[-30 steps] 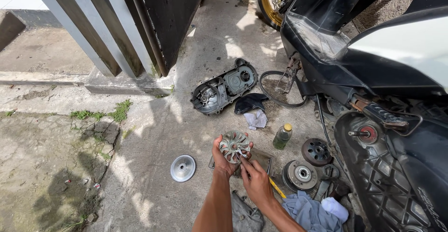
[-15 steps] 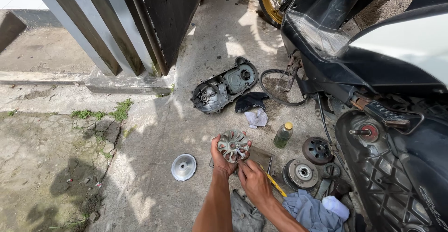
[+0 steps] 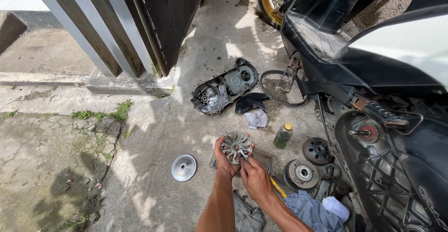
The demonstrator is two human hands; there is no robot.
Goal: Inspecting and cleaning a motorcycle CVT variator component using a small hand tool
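Observation:
My left hand (image 3: 224, 159) holds a round finned metal pulley (image 3: 235, 146) up over the concrete, its fins facing me. My right hand (image 3: 253, 176) is just below and right of it, fingertips pinching something small at the pulley's centre; what it is I cannot tell. A shiny finned disc (image 3: 183, 167) lies on the ground to the left of my arms.
A scooter (image 3: 373, 73) with its drive side opened stands at right. On the concrete lie a black engine cover (image 3: 224, 85), a drive belt (image 3: 280, 88), a small bottle (image 3: 283, 136), two clutch parts (image 3: 317, 151) (image 3: 299, 174), rags (image 3: 312, 211) and a metal gate (image 3: 140, 22).
Both hands and the pulley stay in nearly the same place. My right fingers have shifted slightly at the pulley's centre.

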